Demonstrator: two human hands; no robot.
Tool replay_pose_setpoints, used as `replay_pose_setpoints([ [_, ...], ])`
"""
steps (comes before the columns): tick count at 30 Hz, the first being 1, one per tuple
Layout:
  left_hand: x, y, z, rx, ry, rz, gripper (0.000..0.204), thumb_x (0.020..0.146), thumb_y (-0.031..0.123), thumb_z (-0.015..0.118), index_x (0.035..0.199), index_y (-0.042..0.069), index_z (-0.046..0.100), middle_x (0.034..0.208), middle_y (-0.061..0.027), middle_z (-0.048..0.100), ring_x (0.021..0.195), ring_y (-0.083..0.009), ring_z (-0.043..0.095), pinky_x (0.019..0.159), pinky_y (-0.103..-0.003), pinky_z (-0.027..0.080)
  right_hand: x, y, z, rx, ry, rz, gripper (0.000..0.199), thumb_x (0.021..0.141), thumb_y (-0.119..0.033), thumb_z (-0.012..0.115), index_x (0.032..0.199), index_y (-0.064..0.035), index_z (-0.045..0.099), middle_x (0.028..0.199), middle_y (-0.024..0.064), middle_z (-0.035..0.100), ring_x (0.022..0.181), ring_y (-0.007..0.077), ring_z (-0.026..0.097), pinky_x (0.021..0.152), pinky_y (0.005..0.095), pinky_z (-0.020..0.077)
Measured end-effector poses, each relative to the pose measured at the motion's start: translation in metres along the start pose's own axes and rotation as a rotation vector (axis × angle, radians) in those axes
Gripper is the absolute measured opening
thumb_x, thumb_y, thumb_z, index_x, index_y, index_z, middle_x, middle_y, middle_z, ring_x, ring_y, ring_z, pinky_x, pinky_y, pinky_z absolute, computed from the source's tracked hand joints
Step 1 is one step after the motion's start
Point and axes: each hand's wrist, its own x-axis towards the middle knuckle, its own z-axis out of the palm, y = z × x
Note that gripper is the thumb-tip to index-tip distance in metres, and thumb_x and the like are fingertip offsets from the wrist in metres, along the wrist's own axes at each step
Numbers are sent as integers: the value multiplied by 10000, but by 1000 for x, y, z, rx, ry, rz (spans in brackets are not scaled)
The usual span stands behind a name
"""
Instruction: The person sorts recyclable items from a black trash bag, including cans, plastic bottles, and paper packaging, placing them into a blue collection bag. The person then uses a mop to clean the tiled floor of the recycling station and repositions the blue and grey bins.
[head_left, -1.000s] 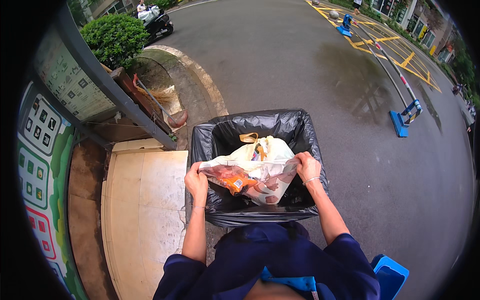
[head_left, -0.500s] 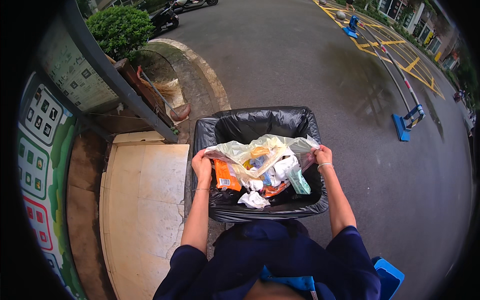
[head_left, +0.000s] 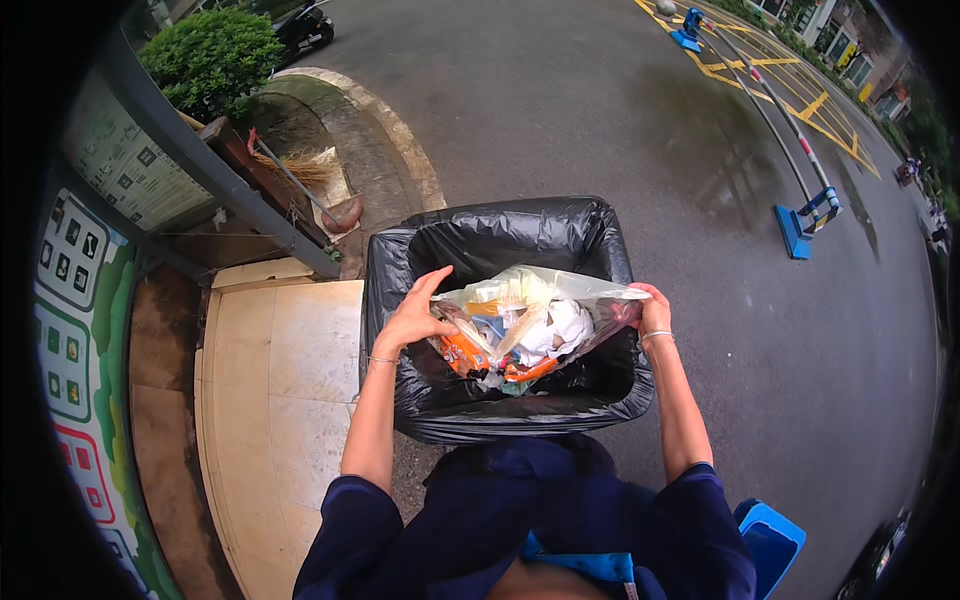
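Grey asphalt (head_left: 520, 120), translucent yellowish bag (head_left: 545, 290)

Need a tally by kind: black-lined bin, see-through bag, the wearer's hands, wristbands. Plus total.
Black-lined bin: 1
See-through bag: 1
Hands: 2 (left hand, right hand)
Wristbands: 2 (left wristband, right wristband)
Total: 6

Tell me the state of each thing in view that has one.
Plastic bag: open, rubbish showing
Left hand: open, spread
Right hand: closed on the bag's edge
Black-lined bin: uncovered
Road: damp-looking in patches
Blue barrier foot: standing on the road
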Motion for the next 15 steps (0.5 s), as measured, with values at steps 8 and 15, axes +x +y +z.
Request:
replay_pose_setpoints([
  [8, 41, 6, 140, 575, 117, 71, 843, 645, 362, 770, 1350, 80, 403, 1304, -214, 477, 1202, -329, 477, 971, -391, 412, -26, 0, 25, -19, -122, -57, 205, 916, -135, 429, 952, -13, 589, 846, 97, 651, 687, 183, 651, 570, 312, 585],
  [15, 75, -52, 102, -98, 194, -303, 187, 795, 164, 537, 853, 29, 654, 754, -140, 647, 709, -243, 632, 646, -361, 473, -15, 2, -11, -203, -42, -121, 199, 933, -178, 501, 950, -16, 616, 766, 39, 642, 616, 108, 601, 541, 236, 493],
])
